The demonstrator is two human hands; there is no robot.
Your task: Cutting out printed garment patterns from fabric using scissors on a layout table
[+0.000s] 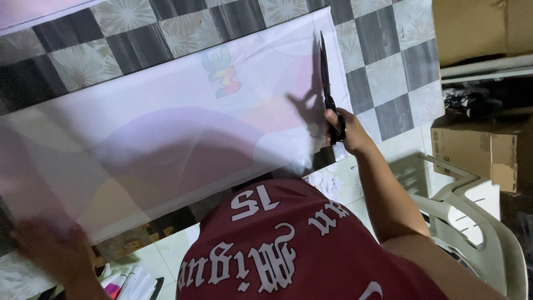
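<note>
- Across the table with its grey-and-white checkered, flower-patterned cover [388, 50] we see a long translucent printed sheet in pale pink, lilac and white [166, 144] lying slantwise, from the lower left up to the upper right.
- Our right hand [345, 132] is closed through the handles of the black long-bladed scissors [325, 72], gripping them at the sheet's right-hand end.
- The scissor blades point away from us and lie along the sheet's short right edge, their shadow falling on the sheet just beside them.
- Our left hand [47, 247] is at the sheet's near left corner, under the translucent material and blurred; we cannot tell whether it grips or only presses there.
- The sheet's near long edge overhangs the table's near edge, above our dark red printed shirt [288, 244].
- Bare checkered cover shows beyond the far long edge and to the right of the scissors.
- Right of our arm stands a white plastic chair [477, 216], close to the elbow, with brown cardboard boxes [477, 150] behind it.
</note>
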